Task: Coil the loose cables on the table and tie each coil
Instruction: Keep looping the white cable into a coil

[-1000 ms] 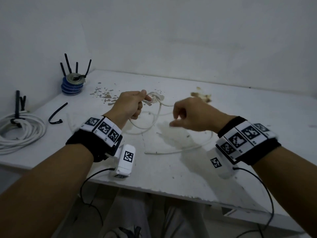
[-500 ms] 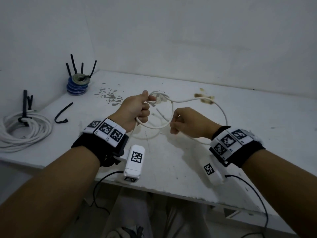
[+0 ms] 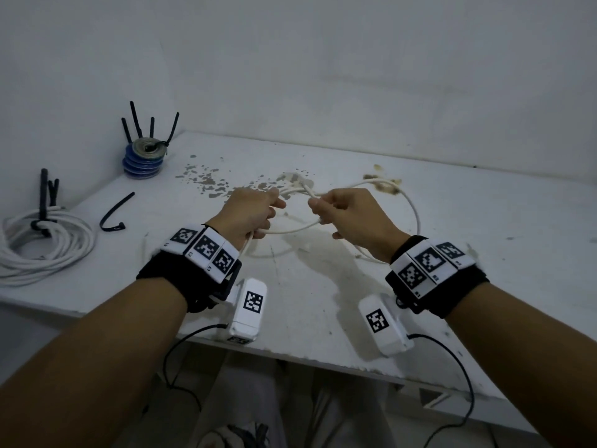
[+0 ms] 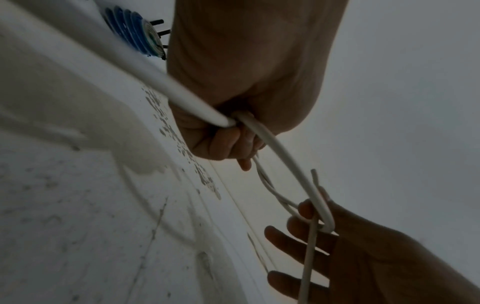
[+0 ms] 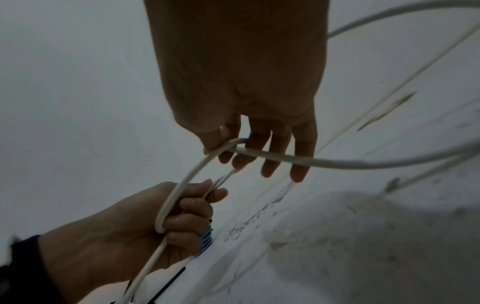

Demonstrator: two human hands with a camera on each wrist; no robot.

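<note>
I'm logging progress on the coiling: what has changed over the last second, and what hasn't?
The right hand swung in toward the left hand, bringing another loop of the white cable, which has lifted off the table. The left hand kept gripping the gathered loops. The tied coil and loose black tie stayed put.

We see dim, flat grey light; soft shadows pool beneath our hands [image 3: 300, 218] on the worn white surface [image 3: 323, 286]; wrist views blur, edges bend.

White table [image 3: 323, 305], surface scuffed with chipped paint patches at the far middle. On it, far left corner: stack of blue rolls [image 3: 144, 160] with black ties standing behind. Left edge: tied white cable coil [image 3: 42, 247]. Just right of it, one loose black tie [image 3: 114, 213].
</note>
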